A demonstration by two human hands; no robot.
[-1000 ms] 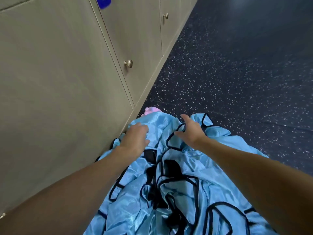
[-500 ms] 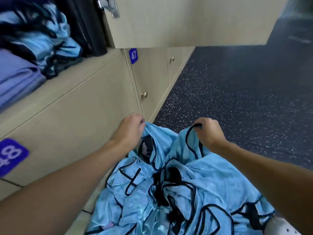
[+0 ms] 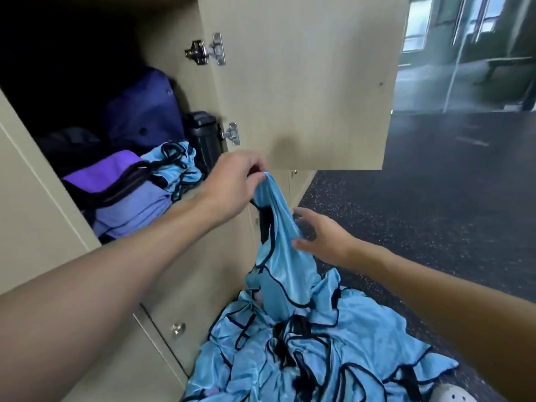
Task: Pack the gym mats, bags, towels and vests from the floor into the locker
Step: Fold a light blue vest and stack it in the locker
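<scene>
Left hand pinches top of a light blue vest, lifted off the vest pile on the floor, beside the open locker. Right hand touches vest, fingers spread. Purple bag, folded purple towels inside.

Dark speckled rubber floor. Beige locker bank along the left, one door swung open, two metal hinges on its inner edge. Round metal knob on a lower door. Far end: windows with daylight, blurred table-like frame nearby.
</scene>
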